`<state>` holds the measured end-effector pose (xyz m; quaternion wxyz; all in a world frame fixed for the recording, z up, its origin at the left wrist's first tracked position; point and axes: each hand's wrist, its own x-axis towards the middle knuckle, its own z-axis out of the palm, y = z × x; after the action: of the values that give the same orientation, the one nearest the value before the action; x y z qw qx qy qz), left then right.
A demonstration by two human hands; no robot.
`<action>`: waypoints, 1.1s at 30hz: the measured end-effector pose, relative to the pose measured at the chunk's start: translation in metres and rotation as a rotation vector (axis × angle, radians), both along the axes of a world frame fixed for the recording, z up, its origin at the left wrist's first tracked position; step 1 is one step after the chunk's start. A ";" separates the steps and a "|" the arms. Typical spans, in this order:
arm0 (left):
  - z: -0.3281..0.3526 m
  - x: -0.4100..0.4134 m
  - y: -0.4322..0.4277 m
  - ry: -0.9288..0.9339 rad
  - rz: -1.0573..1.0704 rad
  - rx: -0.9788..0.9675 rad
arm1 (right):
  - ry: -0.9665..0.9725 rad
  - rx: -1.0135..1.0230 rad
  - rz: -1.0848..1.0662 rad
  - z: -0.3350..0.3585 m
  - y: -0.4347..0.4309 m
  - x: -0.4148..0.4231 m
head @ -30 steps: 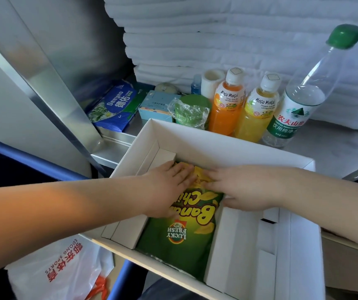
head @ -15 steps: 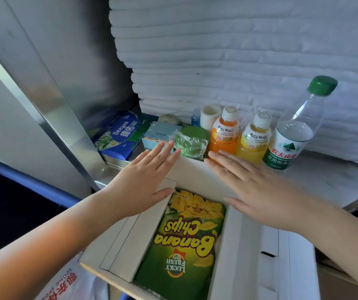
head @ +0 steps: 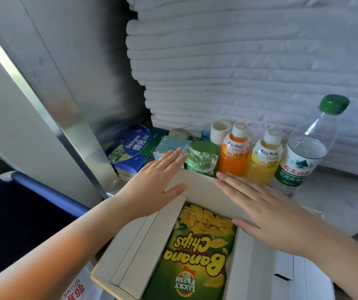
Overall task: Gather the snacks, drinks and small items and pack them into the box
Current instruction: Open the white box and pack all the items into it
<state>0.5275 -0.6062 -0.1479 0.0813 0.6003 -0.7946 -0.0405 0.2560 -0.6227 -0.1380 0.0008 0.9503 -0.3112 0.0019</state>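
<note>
**Open hands above a box holding a chips bag**

A stack of white padding [head: 249,68] fills the background behind a ledge. In front of it sits a white cardboard box [head: 197,187], open at the top, with folded flaps along its inner left and right sides. A green bag of banana chips [head: 195,252] lies flat on the bottom of the box, its print upside down to the viewer.

Two bare forearms reach in from the lower corners. The left hand [head: 154,185] is flat and open, palm down, fingers together and stretched over the box's far left corner, gripping nothing. The right hand [head: 266,211] is also open and empty, palm down, fingers pointing toward the far wall of the box.

Behind the box stands a row of items. At far right is a tall water bottle [head: 301,152] with a green cap. Left of it are a yellow juice [head: 263,159] and an orange juice [head: 234,154], side by side. Next comes a green tub [head: 203,156] wrapped in clear plastic, then a small pale blue pack [head: 169,146], then a blue tissue pack [head: 130,151] leaning at far left. A white tape roll [head: 220,131] stands behind the tub.
</note>
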 end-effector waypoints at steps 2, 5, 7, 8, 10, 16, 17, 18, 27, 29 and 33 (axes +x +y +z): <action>0.002 0.004 -0.013 0.163 0.083 -0.008 | 0.019 -0.025 -0.023 0.000 0.001 0.000; -0.002 0.021 -0.043 0.350 0.269 -0.103 | 0.019 -0.072 -0.039 0.002 0.002 0.002; -0.008 0.039 -0.067 0.301 0.462 -0.130 | -0.016 -0.013 -0.008 -0.002 0.000 0.000; -0.012 0.049 -0.077 0.249 0.560 -0.100 | -0.012 0.016 0.003 -0.003 -0.001 -0.001; -0.021 0.065 -0.094 0.135 0.667 -0.017 | -0.021 0.038 0.024 -0.007 -0.003 -0.003; -0.043 0.079 -0.120 -0.010 0.658 0.078 | -0.038 0.054 0.012 -0.011 -0.005 -0.004; -0.044 0.083 -0.122 -0.052 0.669 0.110 | -0.032 0.061 0.011 -0.011 -0.005 -0.004; -0.045 0.086 -0.123 -0.091 0.676 0.147 | -0.040 0.068 0.011 -0.011 -0.005 -0.004; -0.053 0.098 -0.127 -0.090 0.746 0.213 | -0.040 0.099 0.007 -0.009 -0.006 -0.002; -0.056 0.097 -0.126 -0.087 0.758 0.196 | -0.038 0.102 0.007 -0.008 -0.006 -0.002; -0.058 0.095 -0.125 -0.122 0.755 0.163 | -0.037 0.113 0.006 -0.007 -0.006 -0.002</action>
<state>0.6224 -0.7315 -0.2058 -0.0051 0.8563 -0.5153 -0.0348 0.2542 -0.6283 -0.1445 -0.0585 0.9495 -0.3081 0.0021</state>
